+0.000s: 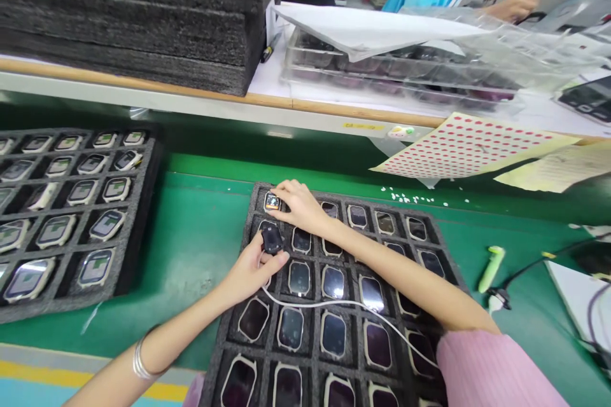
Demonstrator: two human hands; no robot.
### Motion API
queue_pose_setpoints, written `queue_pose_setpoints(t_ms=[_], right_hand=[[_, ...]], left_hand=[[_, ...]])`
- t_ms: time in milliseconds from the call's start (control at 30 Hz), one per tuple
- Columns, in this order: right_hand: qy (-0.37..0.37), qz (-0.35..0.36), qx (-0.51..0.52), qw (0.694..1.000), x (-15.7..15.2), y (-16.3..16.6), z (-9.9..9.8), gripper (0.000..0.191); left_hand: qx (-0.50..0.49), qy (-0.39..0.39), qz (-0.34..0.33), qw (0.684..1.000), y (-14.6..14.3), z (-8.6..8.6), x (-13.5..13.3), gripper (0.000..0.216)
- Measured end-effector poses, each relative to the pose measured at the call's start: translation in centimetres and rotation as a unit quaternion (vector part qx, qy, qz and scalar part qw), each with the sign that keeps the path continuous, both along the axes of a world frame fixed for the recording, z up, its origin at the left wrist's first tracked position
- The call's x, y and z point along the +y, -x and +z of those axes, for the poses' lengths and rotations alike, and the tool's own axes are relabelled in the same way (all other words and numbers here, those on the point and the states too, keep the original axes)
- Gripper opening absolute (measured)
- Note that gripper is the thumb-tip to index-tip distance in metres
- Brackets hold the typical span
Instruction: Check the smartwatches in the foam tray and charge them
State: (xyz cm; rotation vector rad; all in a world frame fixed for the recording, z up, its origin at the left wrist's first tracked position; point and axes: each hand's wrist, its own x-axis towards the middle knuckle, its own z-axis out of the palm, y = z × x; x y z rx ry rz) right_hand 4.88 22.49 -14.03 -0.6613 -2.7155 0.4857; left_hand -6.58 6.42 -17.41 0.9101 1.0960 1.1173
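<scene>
A black foam tray (312,296) holds rows of smartwatch bodies, each in its own compartment, mostly with dark screens. My left hand (258,267) grips a small black square device (273,238) between thumb and fingers, above the tray's left column. From under that hand a white cable (334,302) runs right across the tray; its joining point is hidden. At the far left corner compartment, my right hand (298,206) has thumb and index finger around the edges of a smartwatch (272,201) whose screen is lit.
Another foam tray (153,152) of watches lies at left on the green table (191,229). A shelf edge (191,102) crosses ahead, bearing stacked black foam (143,19) and clear plastic trays (382,73). A light green tool (491,269) lies right. Co-workers sit beyond.
</scene>
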Motion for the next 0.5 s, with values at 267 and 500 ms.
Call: queue_pose_setpoints(t_ms=[267,500], right_hand=[[-0.016,-0.02,-0.081,0.996,0.3,-3.8,1.1,0.024],[0.017,-0.047,-0.049,0.998,0.2,-4.5,1.2,0.023]], left_hand=[[-0.006,0.018,-0.02,1.0,-0.8,2.1,0.2,0.031],[-0.091,0.07,-0.029,0.993,-3.7,3.0,1.2,0.035]])
